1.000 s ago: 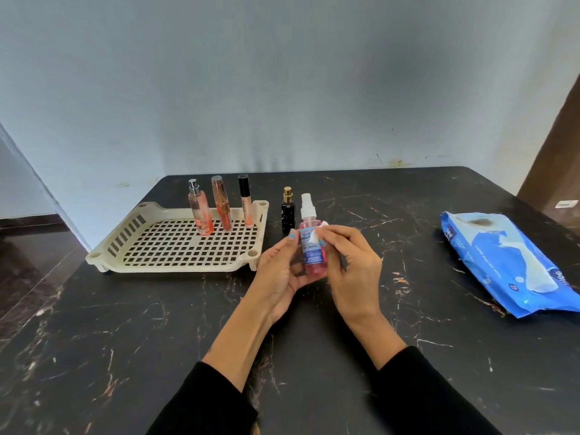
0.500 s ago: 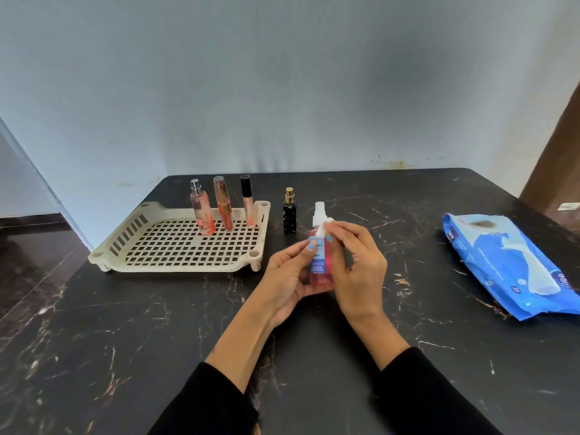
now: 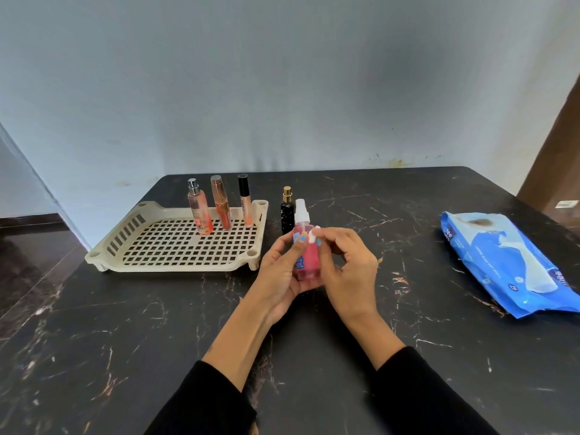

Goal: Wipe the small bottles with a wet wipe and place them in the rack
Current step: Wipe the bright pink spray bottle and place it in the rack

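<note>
My left hand holds a pink spray bottle with a white nozzle upright above the table's middle. My right hand pinches a small white piece of wet wipe against the bottle's shoulder. A black bottle with a gold cap stands on the table just behind them. The cream rack lies at the left. Along its far side stand three bottles: a pale pink one, a copper one and a black-capped one.
A blue pack of wet wipes lies at the right of the black marble table. The wall runs close behind the table's far edge. A brown door edge stands at the far right.
The pink bottle has turned in my left hand, so its blue label now faces left. My right fingers with the wipe stay near its top.
</note>
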